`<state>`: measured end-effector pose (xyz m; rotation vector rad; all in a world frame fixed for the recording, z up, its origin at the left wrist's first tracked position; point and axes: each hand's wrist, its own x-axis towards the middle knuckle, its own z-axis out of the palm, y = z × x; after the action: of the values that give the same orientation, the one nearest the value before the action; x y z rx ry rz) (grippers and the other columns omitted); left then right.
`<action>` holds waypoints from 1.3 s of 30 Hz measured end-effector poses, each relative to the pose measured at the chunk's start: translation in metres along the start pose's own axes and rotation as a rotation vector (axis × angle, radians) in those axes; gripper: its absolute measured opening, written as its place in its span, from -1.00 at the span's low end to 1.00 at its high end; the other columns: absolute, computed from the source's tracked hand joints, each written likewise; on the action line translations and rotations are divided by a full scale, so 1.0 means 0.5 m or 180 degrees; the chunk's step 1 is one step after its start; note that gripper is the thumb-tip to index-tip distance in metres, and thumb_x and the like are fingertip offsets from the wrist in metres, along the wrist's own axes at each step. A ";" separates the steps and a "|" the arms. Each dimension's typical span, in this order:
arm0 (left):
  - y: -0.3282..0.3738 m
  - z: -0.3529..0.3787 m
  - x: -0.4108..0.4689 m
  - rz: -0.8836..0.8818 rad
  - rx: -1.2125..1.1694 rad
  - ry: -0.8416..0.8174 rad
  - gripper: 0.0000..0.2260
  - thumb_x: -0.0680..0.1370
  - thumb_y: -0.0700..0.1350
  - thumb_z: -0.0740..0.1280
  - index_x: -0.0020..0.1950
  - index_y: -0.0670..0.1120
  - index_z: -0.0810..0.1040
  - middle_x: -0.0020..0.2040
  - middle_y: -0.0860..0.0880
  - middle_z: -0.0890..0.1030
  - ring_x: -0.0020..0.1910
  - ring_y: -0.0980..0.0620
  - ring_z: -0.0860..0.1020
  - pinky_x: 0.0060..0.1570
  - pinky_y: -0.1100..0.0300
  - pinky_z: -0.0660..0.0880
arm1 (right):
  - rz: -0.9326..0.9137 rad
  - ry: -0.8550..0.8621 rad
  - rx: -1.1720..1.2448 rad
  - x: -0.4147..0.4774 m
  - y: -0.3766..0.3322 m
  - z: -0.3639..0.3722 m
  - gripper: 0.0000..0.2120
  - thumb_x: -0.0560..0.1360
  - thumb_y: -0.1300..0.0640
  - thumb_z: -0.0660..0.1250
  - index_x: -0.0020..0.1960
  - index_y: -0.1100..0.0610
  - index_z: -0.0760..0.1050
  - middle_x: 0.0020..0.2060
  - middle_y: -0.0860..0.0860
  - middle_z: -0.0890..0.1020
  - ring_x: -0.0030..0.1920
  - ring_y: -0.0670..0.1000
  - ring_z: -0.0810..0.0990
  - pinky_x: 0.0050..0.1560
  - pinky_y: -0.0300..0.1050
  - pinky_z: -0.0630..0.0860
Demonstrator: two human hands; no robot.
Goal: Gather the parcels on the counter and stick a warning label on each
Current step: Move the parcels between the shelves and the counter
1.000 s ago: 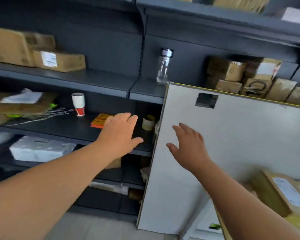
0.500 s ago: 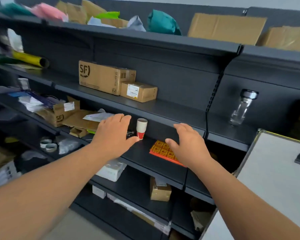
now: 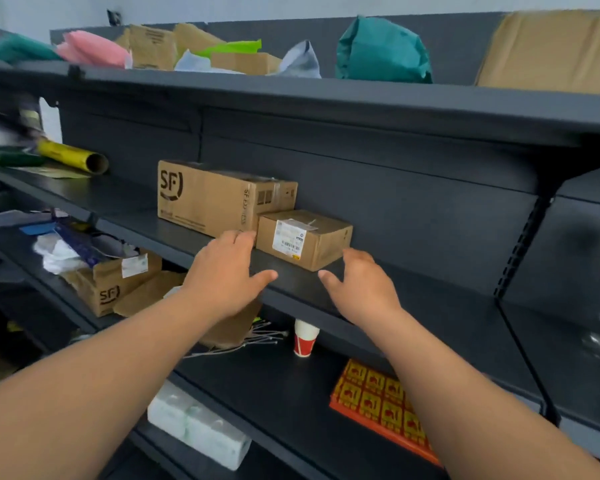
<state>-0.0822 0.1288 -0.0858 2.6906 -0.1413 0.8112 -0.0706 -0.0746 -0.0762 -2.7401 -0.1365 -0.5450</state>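
Both hands have come up from the lower level, where half a second ago they hovered by the paper cup (image 3: 305, 338) and the sheet of orange labels (image 3: 378, 400). Those now lie below the wrists. The view has swung up and left with the hands, and the white board seen earlier is out of sight.

Between the hands sits the small box (image 3: 303, 239), on the shelf (image 3: 291, 284) just beyond the fingertips, with a white shipping slip on its near face. Its left end stands close against the big box (image 3: 208, 199), which runs off past the left hand.

The small box is plain taped cardboard with square corners. It looks stiff and probably light, with dry sides that should not slip. A hold on its two short ends, palms pressing inward, seems the sensible one. The left end is the tighter side, because the big box leaves little gap there for fingers.

The left hand (image 3: 222, 271) is spread wide, thumb out to the right, and holds nothing. Its fingertips reach the box's left corner, though I cannot tell whether they touch it. The right hand (image 3: 361, 285) is likewise open and empty, thumb pointing left. Its fingers are just beside the right end, and contact there is also unclear.
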 end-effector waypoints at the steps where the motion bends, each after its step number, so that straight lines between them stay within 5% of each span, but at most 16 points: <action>1: -0.007 0.016 0.027 -0.0040 -0.0040 0.0008 -0.31 0.45 0.27 0.30 0.45 -0.05 0.24 0.34 -0.09 0.41 0.30 -0.10 0.39 0.24 -0.01 0.38 | 0.0044 0.0008 -0.0006 0.033 -0.001 0.013 -0.47 0.54 -0.16 0.21 0.37 0.15 0.31 0.30 0.11 0.42 0.22 0.15 0.45 0.11 0.02 0.47; 7: -0.046 0.106 0.147 0.0045 -0.0335 -0.0265 -0.38 0.44 0.24 0.33 0.40 -0.02 0.29 0.29 -0.07 0.44 0.25 -0.08 0.41 0.19 0.02 0.42 | 0.0554 -0.0014 0.0007 0.175 -0.018 0.092 -0.42 0.50 -0.21 0.22 0.34 0.16 0.28 0.22 0.15 0.46 0.16 0.18 0.50 -0.05 -0.03 0.42; 14: -0.082 0.155 0.239 0.0427 -0.0709 -0.0239 -0.37 0.45 0.17 0.36 0.42 -0.07 0.29 0.30 -0.09 0.43 0.27 -0.08 0.41 0.23 0.05 0.39 | 0.1005 0.0070 0.0077 0.261 -0.028 0.153 -0.23 0.45 -0.30 0.26 0.42 0.20 0.18 0.26 0.14 0.45 0.20 0.15 0.50 -0.01 -0.04 0.46; 23: -0.079 0.198 0.299 0.0135 -0.0810 -0.0463 -0.23 0.45 0.20 0.36 0.51 -0.10 0.11 0.43 -0.12 0.32 0.36 -0.11 0.36 0.26 0.04 0.36 | 0.1095 0.0031 0.0259 0.256 0.026 0.132 -0.48 0.50 -0.12 0.30 0.33 0.12 0.25 0.20 0.12 0.48 0.18 0.14 0.49 0.01 -0.08 0.40; 26: -0.059 0.207 0.322 -0.0373 -0.1151 -0.0847 -0.28 0.44 0.17 0.39 0.45 -0.12 0.19 0.37 -0.11 0.42 0.30 -0.13 0.43 0.15 0.06 0.41 | 0.1077 0.0006 0.0641 0.259 0.024 0.124 -0.48 0.51 0.04 0.31 0.39 0.13 0.20 0.18 0.09 0.51 0.13 0.09 0.52 0.03 -0.10 0.45; 29: -0.041 0.213 0.335 -0.0648 -0.1757 -0.1188 -0.51 0.44 0.09 0.42 0.29 -0.06 0.39 0.20 -0.03 0.55 0.14 -0.05 0.52 0.07 0.09 0.46 | 0.1237 -0.0056 0.1333 0.258 0.033 0.115 -0.62 0.46 0.11 0.33 0.22 0.11 0.31 0.05 0.02 0.57 -0.05 -0.02 0.57 -0.10 -0.11 0.54; 32: -0.019 0.214 0.322 -0.0527 -0.1872 -0.1117 -0.65 0.44 0.06 0.42 0.17 0.01 0.49 0.09 0.04 0.60 0.03 0.02 0.54 -0.02 0.12 0.47 | 0.1305 -0.0052 0.1574 0.247 0.053 0.098 -0.61 0.43 0.06 0.42 0.14 0.10 0.32 0.00 -0.02 0.56 -0.09 -0.06 0.56 -0.16 -0.14 0.54; 39: 0.060 0.202 0.232 -0.0385 -0.1930 -0.0571 -0.58 0.45 0.00 0.43 0.24 -0.03 0.39 0.10 0.02 0.59 0.08 -0.02 0.55 0.04 0.14 0.47 | 0.0778 0.0482 0.1329 0.177 0.110 0.048 -0.51 0.42 0.00 0.45 0.24 0.07 0.32 -0.08 -0.13 0.56 -0.04 -0.06 0.57 -0.17 -0.22 0.45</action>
<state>0.0614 0.0664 -0.0924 2.1636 -0.2228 0.4012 0.0281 -0.1154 -0.0798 -2.2606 0.1100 -0.5776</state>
